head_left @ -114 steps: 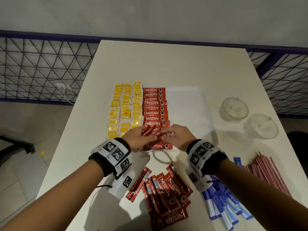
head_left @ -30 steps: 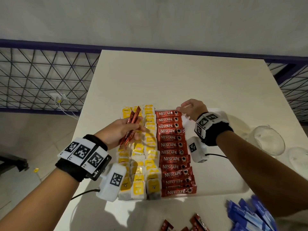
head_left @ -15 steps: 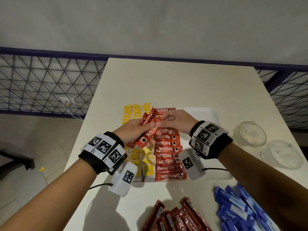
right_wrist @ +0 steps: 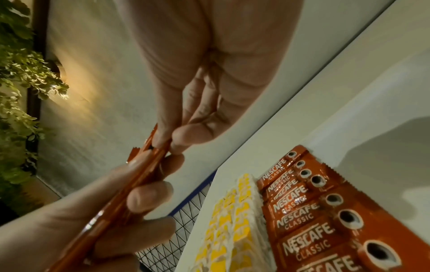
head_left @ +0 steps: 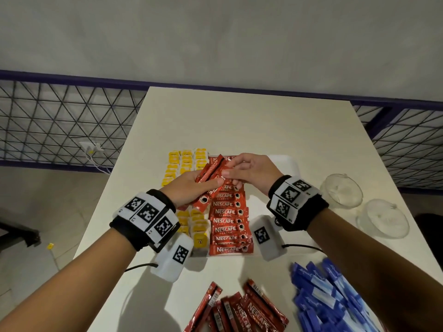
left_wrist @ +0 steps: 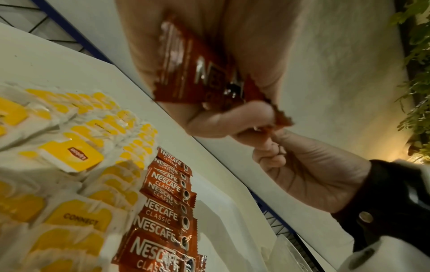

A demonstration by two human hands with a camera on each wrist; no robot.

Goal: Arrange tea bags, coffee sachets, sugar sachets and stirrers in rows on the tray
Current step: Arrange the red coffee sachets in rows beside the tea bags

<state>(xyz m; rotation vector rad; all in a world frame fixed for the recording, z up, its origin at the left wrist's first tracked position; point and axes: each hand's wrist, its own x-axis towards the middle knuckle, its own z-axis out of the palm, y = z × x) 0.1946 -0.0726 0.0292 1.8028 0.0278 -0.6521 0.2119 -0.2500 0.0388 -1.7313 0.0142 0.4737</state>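
A small bundle of red coffee sachets [head_left: 211, 174] is being held above the far end of the white tray [head_left: 285, 161], the left hand [head_left: 189, 188] curling its fingers and thumb around the lower part of the sticks while the right hand [head_left: 249, 172] is pinching the top corner of one sachet between thumb and fingertips, apparently drawing it free. Directly beneath, a row of coffee sachets [head_left: 227, 212] is lying label-up and overlapping down the tray, touching three rows of yellow-tagged tea bags [head_left: 185, 159] to its left. The sticks are looking light, thin and glossy, likely slippery against one another, with crimped, serrated ends that are offering the surest place to pinch; squeezing the filled middle is likely to buckle them. Nearer the person, loose coffee sachets [head_left: 242, 310] and a heap of blue sugar sachets [head_left: 330, 298] are waiting on the pale table [head_left: 239, 121], well apart from the tray's bare right side. Two clear glass bowls [head_left: 341, 190] are sitting upside down, it seems, beyond the right wrist. Stirrers are not showing in any view.
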